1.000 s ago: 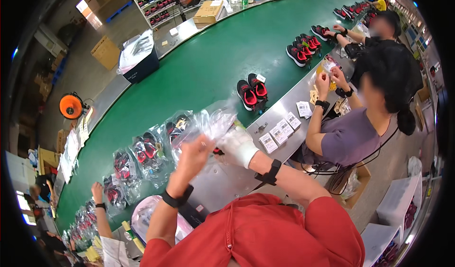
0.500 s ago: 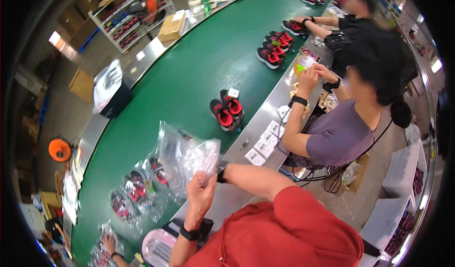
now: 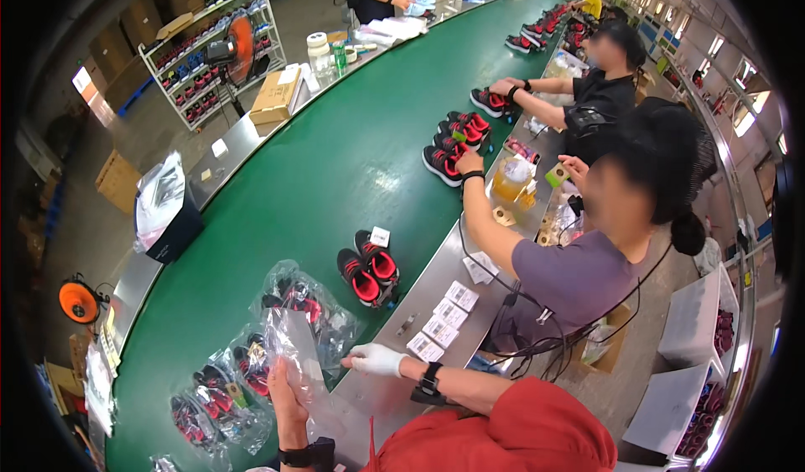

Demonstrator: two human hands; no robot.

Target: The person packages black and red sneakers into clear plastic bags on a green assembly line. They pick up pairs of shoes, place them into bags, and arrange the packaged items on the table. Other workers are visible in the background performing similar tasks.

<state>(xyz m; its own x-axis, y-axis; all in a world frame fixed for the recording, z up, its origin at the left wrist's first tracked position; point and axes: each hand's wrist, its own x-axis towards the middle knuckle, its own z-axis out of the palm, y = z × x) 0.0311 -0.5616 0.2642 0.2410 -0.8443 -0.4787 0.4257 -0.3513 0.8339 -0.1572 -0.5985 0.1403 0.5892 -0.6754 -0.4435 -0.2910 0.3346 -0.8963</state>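
Observation:
A clear plastic bag [image 3: 295, 346] hangs thin and flattened from my left hand [image 3: 287, 392], whose fingers are closed on it. My right hand [image 3: 375, 360], in a white glove, is to the right of the bag with its fingers pinched together. Whatever those fingertips hold, if anything, is too small to make out. Just beyond the bag lies a pair of black and red sneakers [image 3: 310, 303] in loose clear plastic. More bagged sneakers [image 3: 214, 392] lie to the left on the green conveyor belt [image 3: 251, 229]. An unbagged pair of sneakers [image 3: 366, 269] with a white tag stands farther along.
Small white label stacks [image 3: 443, 321] lie on the metal ledge to my right. A co-worker in purple [image 3: 570, 279] reaches to sneakers [image 3: 453, 149] on the belt; another in black [image 3: 608, 90] works beyond. A dark bin of plastic bags [image 3: 168, 220] stands at the belt's far side.
My hands have come apart, and the crumpled bag now hangs flatter from the left one. My gloved right hand has come into sight. The purple-clad co-worker's hand has moved onto the sneakers.

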